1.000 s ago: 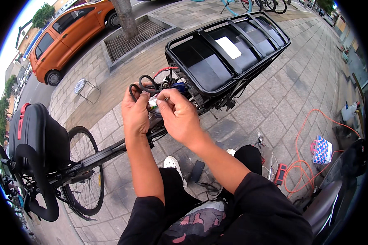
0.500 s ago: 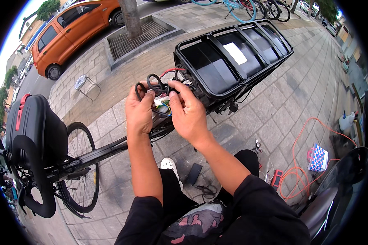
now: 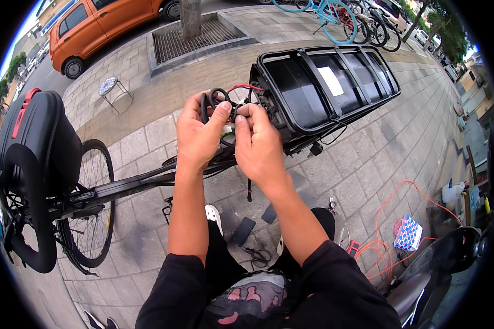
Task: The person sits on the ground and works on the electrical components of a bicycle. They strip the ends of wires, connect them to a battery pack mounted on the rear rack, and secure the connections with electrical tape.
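Both hands raised in front of the chest, close together, nearly touching. Left hand (image 3: 198, 134) curled around a looped bundle of black cable (image 3: 213, 98), thumb pressed against the loop, fingers closed behind it. Right hand (image 3: 259, 143) pinching small wires (image 3: 237, 112) between thumb and forefinger, just beside the loop; a red wire (image 3: 241, 86) arcs from there toward the black open-frame battery case (image 3: 324, 88). Case sits just beyond the hands, tilted, a white label on its inner panel. Below the hands: black bicycle frame tube (image 3: 132, 186), rear wheel (image 3: 88, 214) and padded black seat (image 3: 35, 148) at left. Grey paving stones (image 3: 379, 164) underfoot; orange cord (image 3: 389, 230) coiled at lower right. Orange car (image 3: 110, 27) parked at upper left, well apart.
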Demonstrator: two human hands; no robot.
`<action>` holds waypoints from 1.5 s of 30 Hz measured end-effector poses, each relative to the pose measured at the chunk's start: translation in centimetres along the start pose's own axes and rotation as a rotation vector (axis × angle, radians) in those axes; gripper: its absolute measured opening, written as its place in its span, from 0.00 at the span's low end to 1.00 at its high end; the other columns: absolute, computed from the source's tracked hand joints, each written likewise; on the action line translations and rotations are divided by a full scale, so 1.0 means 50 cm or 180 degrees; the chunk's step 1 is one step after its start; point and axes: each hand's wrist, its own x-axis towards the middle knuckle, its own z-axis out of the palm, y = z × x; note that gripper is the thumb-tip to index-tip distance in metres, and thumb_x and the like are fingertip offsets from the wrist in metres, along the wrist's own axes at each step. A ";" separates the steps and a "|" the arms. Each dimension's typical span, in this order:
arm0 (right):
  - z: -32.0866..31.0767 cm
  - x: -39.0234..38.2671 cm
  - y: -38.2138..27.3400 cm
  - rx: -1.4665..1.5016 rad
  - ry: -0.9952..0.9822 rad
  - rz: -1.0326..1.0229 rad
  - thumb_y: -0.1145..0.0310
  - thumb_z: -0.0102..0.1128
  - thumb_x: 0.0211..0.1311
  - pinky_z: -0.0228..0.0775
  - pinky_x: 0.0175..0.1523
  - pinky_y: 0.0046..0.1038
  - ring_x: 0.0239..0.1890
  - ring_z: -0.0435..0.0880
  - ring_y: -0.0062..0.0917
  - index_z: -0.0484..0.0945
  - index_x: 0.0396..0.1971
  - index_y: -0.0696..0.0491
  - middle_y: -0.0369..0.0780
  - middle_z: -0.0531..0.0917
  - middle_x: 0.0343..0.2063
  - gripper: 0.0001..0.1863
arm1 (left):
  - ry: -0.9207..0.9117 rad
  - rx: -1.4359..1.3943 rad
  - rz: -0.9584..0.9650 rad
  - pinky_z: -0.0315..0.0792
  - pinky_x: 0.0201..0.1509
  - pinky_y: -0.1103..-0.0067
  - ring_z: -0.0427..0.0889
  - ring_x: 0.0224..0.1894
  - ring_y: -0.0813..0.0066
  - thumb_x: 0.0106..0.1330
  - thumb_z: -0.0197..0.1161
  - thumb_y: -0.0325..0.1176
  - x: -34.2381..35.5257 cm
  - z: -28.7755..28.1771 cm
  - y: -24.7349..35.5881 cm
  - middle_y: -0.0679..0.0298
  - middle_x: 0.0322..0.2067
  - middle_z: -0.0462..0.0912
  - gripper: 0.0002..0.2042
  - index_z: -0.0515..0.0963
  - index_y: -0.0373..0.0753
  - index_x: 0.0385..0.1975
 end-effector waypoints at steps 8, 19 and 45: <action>-0.001 0.012 -0.001 -0.0237 0.0159 0.0074 0.68 0.58 0.82 0.78 0.41 0.33 0.33 0.85 0.26 0.79 0.54 0.62 0.45 0.87 0.32 0.13 | 0.0048 -0.0406 -0.0148 0.82 0.54 0.79 0.86 0.48 0.78 0.74 0.72 0.25 0.009 -0.013 -0.011 0.63 0.47 0.88 0.17 0.79 0.29 0.59; -0.015 0.015 -0.028 -0.0530 -0.0216 -0.0136 0.70 0.58 0.80 0.77 0.41 0.32 0.30 0.84 0.26 0.80 0.57 0.62 0.47 0.88 0.30 0.14 | -0.0083 -0.0450 -0.0081 0.81 0.56 0.78 0.86 0.50 0.77 0.73 0.73 0.26 0.007 -0.013 -0.007 0.62 0.49 0.87 0.19 0.77 0.31 0.61; -0.100 0.268 -0.160 -0.3444 -0.2638 -0.3099 0.65 0.64 0.61 0.63 0.74 0.50 0.49 0.84 0.39 0.83 0.32 0.53 0.40 0.87 0.35 0.07 | -0.0427 -0.0951 -0.0243 0.79 0.58 0.77 0.85 0.54 0.75 0.79 0.64 0.25 0.001 -0.039 -0.007 0.58 0.54 0.87 0.17 0.75 0.29 0.63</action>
